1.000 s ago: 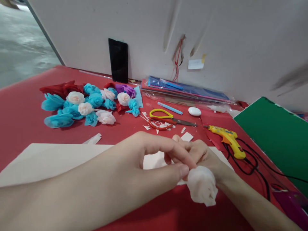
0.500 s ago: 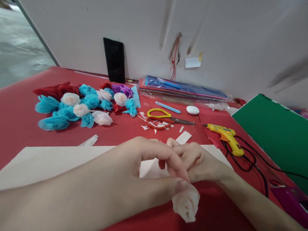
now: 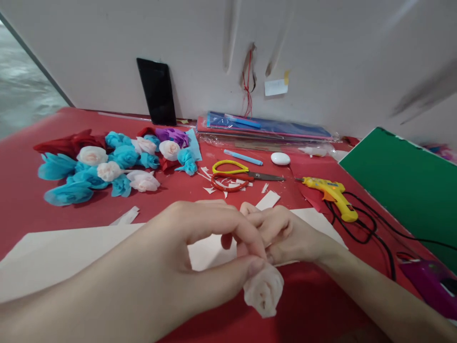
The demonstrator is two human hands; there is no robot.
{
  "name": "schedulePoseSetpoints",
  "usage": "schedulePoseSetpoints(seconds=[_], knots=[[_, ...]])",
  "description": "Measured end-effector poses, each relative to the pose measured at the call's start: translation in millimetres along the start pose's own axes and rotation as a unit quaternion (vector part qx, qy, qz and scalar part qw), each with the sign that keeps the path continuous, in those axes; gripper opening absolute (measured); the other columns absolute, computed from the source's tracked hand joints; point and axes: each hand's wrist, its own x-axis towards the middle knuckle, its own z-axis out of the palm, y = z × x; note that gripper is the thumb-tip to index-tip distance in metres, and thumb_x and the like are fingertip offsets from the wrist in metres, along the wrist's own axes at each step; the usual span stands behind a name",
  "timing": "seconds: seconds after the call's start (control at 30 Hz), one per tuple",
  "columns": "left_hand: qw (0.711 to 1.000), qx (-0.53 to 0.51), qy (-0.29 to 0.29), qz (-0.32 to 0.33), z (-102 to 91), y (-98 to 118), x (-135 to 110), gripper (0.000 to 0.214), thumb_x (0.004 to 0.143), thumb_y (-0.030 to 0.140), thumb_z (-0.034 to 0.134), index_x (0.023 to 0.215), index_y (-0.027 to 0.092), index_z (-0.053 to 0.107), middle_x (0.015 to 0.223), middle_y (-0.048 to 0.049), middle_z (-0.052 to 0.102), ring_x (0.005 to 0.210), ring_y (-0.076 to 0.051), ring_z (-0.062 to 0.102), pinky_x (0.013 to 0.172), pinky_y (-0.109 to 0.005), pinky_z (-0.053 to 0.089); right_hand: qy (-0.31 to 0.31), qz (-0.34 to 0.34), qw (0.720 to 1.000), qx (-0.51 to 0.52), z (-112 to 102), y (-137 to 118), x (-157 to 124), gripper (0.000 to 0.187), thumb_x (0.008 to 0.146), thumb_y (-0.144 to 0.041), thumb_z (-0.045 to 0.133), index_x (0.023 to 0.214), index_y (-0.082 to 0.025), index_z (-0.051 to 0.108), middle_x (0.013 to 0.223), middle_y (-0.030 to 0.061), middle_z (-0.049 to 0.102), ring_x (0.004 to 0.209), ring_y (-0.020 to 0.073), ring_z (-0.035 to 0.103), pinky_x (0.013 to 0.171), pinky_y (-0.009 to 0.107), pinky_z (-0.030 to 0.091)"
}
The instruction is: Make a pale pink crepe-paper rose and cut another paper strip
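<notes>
My left hand [image 3: 200, 243] pinches a white paper rose [image 3: 264, 289] between thumb and fingertips, with the open swirl of the rose facing me. Right behind it, my right hand [image 3: 285, 233] is closed, its fingers curled in close to the left fingertips. Whatever lies between the right fingers is hidden. A wide white paper sheet [image 3: 78, 245] stretches beneath both hands across the red tabletop [image 3: 160, 209].
Blue, white, red and purple paper flowers [image 3: 124, 156] are heaped at left. Scissors [image 3: 246, 176] lie among paper scraps beyond my hands. A yellow glue gun [image 3: 332, 193] with black cord rests at right, beside a green board [image 3: 403, 186]. A black phone [image 3: 157, 90] leans on the wall.
The camera view has shifted slightly to the right. The white rose has tilted so its swirl shows more fully. Both hands keep nearly the same hold.
</notes>
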Motion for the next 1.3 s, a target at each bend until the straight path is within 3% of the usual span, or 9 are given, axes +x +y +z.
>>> schedulePoseSetpoints(seconds=[0.07,0.17,0.23,0.33,0.47,0.7,0.93,1.3], knots=[[0.998,0.057,0.015,0.007,0.2,8,-2,0.010,0.081,0.025,0.063,0.073,0.030,0.065,0.065,0.0121,0.064,0.058,-0.007,0.057,0.057,-0.014,0.043,0.006,-0.010,1.000,0.006,0,1,1,0.011,0.080,-0.032,0.070,0.085,-0.024,0.076,0.079,0.0005,0.067,0.080,0.0130,0.051,0.081,0.031,0.035],[0.990,0.128,0.043,-0.038,1.6,21,-4,0.018,0.084,0.015,0.059,0.076,0.031,0.064,0.072,0.0132,0.065,0.067,-0.007,0.059,0.065,-0.014,0.043,0.022,-0.024,0.999,0.019,-1,3,1,0.012,0.081,-0.031,0.070,0.089,-0.026,0.076,0.081,-0.0003,0.067,0.081,0.0122,0.049,0.080,0.029,0.035],[0.987,0.136,0.049,-0.069,1.6,23,-4,0.018,0.088,0.020,0.053,0.079,0.031,0.063,0.078,0.0123,0.067,0.075,-0.010,0.061,0.068,-0.016,0.043,0.027,-0.027,0.999,0.029,0,4,0,0.013,0.081,-0.031,0.070,0.091,-0.028,0.076,0.082,-0.0006,0.067,0.082,0.0120,0.050,0.081,0.029,0.035],[0.992,0.105,0.022,-0.068,-0.8,15,-2,0.023,0.091,0.038,0.045,0.080,0.030,0.064,0.081,0.0085,0.070,0.079,-0.016,0.063,0.061,-0.020,0.045,0.031,-0.021,0.998,0.044,0,5,-2,0.014,0.079,-0.025,0.071,0.092,-0.030,0.076,0.083,-0.0011,0.067,0.082,0.0117,0.051,0.081,0.029,0.036],[0.995,0.076,0.018,-0.059,-2.6,2,-1,0.020,0.085,0.043,0.051,0.080,0.032,0.067,0.081,0.0080,0.071,0.074,-0.016,0.065,0.060,-0.020,0.049,0.042,-0.012,0.998,0.053,0,6,-4,0.012,0.078,-0.025,0.072,0.088,-0.030,0.077,0.084,-0.0002,0.067,0.084,0.0125,0.051,0.082,0.030,0.035],[0.998,0.046,0.031,-0.027,0.4,5,4,0.012,0.079,0.030,0.058,0.072,0.030,0.068,0.066,0.0113,0.069,0.057,-0.009,0.062,0.053,-0.013,0.047,0.040,0.015,0.998,0.046,-3,6,-4,0.010,0.077,-0.032,0.073,0.086,-0.030,0.077,0.081,0.0020,0.065,0.084,0.0156,0.052,0.082,0.035,0.037],[0.995,0.077,0.065,0.012,-1.6,1,5,0.014,0.077,0.024,0.060,0.072,0.035,0.067,0.063,0.0164,0.067,0.054,-0.004,0.061,0.051,-0.006,0.044,0.055,0.025,0.998,0.033,-1,3,-2,0.009,0.078,-0.032,0.072,0.085,-0.032,0.077,0.081,0.0005,0.065,0.086,0.0153,0.053,0.087,0.035,0.037],[0.989,0.119,0.087,0.007,-3.2,-3,5,0.006,0.075,0.034,0.065,0.072,0.039,0.068,0.064,0.0166,0.068,0.056,-0.005,0.062,0.051,-0.005,0.047,0.063,0.044,0.997,0.013,-1,0,-1,0.011,0.079,-0.036,0.070,0.084,-0.030,0.077,0.083,0.0017,0.067,0.083,0.0150,0.053,0.079,0.033,0.041]])
